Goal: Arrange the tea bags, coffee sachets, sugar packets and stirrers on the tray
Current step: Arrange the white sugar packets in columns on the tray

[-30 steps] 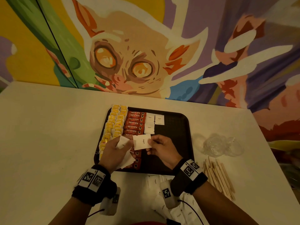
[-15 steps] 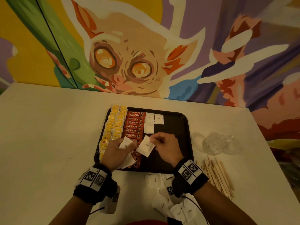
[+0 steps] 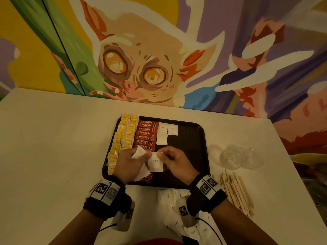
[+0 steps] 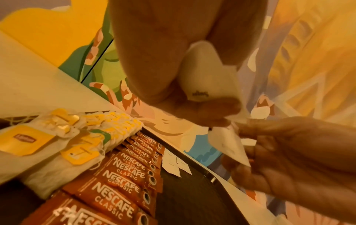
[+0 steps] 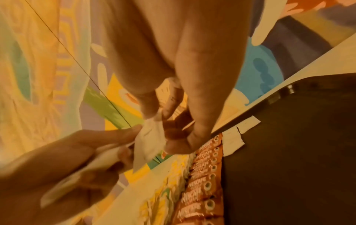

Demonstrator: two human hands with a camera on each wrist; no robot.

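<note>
A black tray holds yellow tea bags in rows at its left, red Nescafe sachets beside them, and three white sugar packets further right. Over the tray's near half my left hand grips a small stack of sugar packets. My right hand pinches the top edge of a single sugar packet that hangs between the two hands. In the right wrist view that packet sits between thumb and finger, touching the left hand's fingers.
More loose sugar packets lie on the white table just below the tray. Wooden stirrers lie in a pile to the right, with crumpled clear plastic behind them. A painted wall rises at the table's far edge.
The right hand has drawn one sugar packet off the left hand's stack and turned it from tilted to hanging upright. Both hands stayed over the tray's near half.
</note>
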